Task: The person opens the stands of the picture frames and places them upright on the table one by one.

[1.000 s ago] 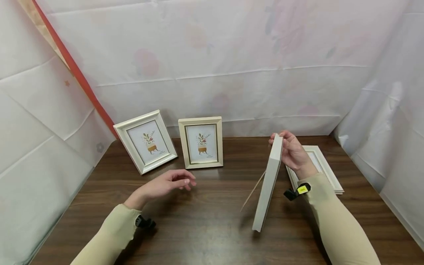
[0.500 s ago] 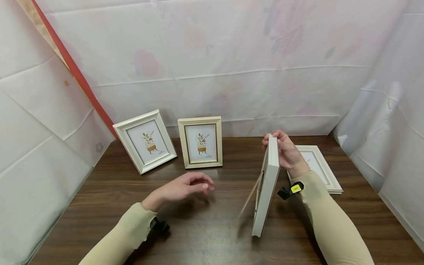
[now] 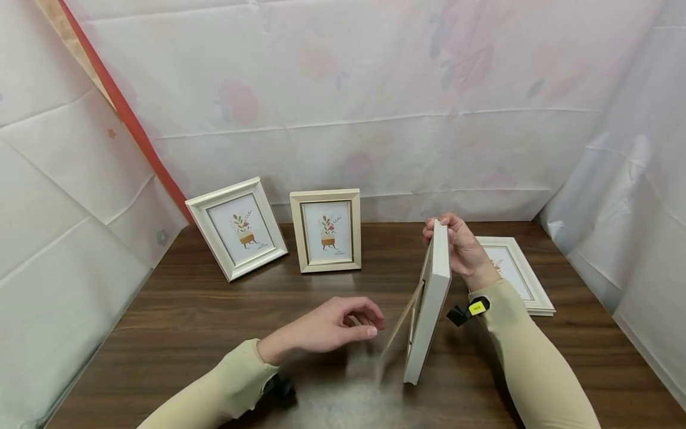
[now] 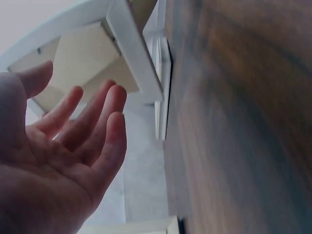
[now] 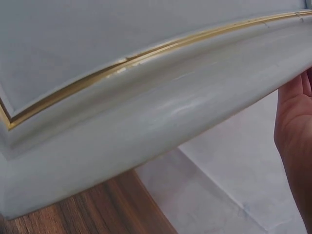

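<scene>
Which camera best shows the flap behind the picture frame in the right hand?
The left wrist view: it faces the back of the picture frame, so the flap shows broad. The head view shows it nearly edge-on, a thin strip; the right wrist view shows the front, no flap.

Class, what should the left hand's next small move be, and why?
Probably, the left hand should reach slightly right and steady the stand: that hand is empty and near the stand, which juts from the back of the held frame, while only the right hand grips the frame, near its top.
</scene>
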`<action>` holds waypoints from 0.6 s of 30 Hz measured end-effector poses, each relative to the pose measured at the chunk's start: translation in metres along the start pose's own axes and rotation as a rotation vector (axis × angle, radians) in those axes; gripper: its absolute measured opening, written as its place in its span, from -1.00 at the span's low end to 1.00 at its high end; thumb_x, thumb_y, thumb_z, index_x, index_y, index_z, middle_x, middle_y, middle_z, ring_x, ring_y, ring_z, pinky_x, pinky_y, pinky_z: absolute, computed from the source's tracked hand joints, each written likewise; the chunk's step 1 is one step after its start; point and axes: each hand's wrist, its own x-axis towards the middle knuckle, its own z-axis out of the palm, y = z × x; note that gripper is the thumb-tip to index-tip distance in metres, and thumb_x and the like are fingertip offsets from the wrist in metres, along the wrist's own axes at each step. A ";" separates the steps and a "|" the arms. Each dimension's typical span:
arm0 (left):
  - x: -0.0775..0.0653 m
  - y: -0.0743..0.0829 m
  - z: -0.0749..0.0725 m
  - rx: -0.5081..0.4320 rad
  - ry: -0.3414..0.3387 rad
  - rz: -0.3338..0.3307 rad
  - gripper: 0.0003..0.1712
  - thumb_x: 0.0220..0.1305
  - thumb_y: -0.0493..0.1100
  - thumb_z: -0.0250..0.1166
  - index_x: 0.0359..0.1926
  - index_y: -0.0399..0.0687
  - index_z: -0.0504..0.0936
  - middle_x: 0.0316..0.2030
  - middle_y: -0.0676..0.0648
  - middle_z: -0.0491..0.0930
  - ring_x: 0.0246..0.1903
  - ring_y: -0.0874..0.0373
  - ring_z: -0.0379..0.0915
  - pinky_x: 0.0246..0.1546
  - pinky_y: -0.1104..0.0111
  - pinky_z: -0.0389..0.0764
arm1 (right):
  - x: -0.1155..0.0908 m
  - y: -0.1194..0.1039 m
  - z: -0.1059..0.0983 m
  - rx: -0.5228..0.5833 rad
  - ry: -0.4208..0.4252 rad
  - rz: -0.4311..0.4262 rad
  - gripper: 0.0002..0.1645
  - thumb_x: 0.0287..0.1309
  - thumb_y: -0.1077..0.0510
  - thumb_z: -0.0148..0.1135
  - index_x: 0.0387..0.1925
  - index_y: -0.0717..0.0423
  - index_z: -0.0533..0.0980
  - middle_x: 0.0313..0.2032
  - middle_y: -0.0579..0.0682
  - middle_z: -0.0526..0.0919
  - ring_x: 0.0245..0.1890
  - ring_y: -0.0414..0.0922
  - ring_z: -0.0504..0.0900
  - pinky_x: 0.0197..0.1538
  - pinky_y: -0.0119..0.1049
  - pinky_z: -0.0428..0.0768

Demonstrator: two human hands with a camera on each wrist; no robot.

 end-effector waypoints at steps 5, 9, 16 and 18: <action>0.000 0.004 0.007 0.009 -0.018 0.010 -0.76 0.33 -0.05 0.37 -0.04 0.02 0.62 -0.21 0.19 0.66 -0.21 0.32 0.59 -0.13 0.38 0.62 | 0.000 0.001 0.000 -0.017 0.008 -0.009 -0.81 0.35 0.38 0.11 -0.09 0.33 0.60 -0.01 0.24 0.61 0.02 0.06 0.62 0.19 -0.14 0.50; 0.000 0.004 0.008 0.041 -0.028 0.034 -0.74 0.28 -0.01 0.41 -0.07 0.06 0.62 -0.22 0.15 0.67 -0.22 0.35 0.59 -0.13 0.40 0.62 | 0.000 0.002 0.000 -0.034 0.021 -0.016 -0.82 0.34 0.36 0.14 -0.10 0.30 0.61 -0.01 0.22 0.63 0.02 0.04 0.62 0.17 -0.16 0.51; 0.001 0.005 0.008 0.052 -0.028 0.054 -0.72 0.26 -0.02 0.43 -0.07 0.06 0.61 -0.21 0.11 0.68 -0.22 0.38 0.59 -0.13 0.41 0.62 | -0.002 0.002 -0.001 -0.023 0.030 -0.018 -0.80 0.33 0.36 0.13 -0.10 0.31 0.62 -0.01 0.22 0.63 0.03 0.05 0.61 0.18 -0.14 0.51; 0.001 0.006 0.007 0.047 -0.023 0.057 -0.74 0.27 -0.02 0.42 -0.07 0.06 0.61 -0.23 0.15 0.68 -0.23 0.37 0.60 -0.14 0.41 0.62 | -0.002 0.001 -0.001 -0.024 0.036 -0.021 -0.80 0.33 0.36 0.13 -0.10 0.31 0.62 -0.01 0.22 0.64 0.02 0.06 0.61 0.17 -0.14 0.51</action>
